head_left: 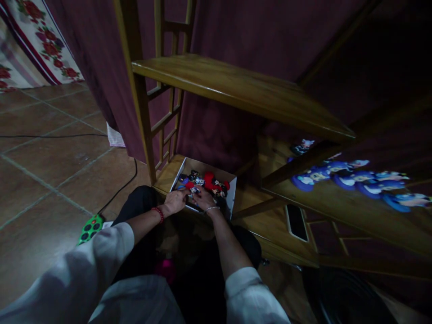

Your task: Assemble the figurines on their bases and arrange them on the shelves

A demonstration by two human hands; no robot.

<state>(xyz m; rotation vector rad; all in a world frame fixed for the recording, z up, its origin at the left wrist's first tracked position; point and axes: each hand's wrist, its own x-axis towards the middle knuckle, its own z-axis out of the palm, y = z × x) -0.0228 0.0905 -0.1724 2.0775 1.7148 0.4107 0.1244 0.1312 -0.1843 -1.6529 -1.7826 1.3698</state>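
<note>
A shallow white cardboard box on the low wooden shelf holds several small toy figurines in red, black, white and blue. Both hands reach in over its front edge. Between my fingertips is a small white-and-blue figurine, partly covered by them. My left hand, below a red bead bracelet, has its fingers closed at the figurine's left side. My right hand, with a thin bracelet, bends its fingers onto the right side. A red figurine lies behind my right hand. The dim light hides finer detail.
A wooden shelf board juts out above the box. To the right, several blue-and-white figurines stand on a higher shelf. A phone lies on the low shelf. A green power strip with a black cable is on the tiled floor.
</note>
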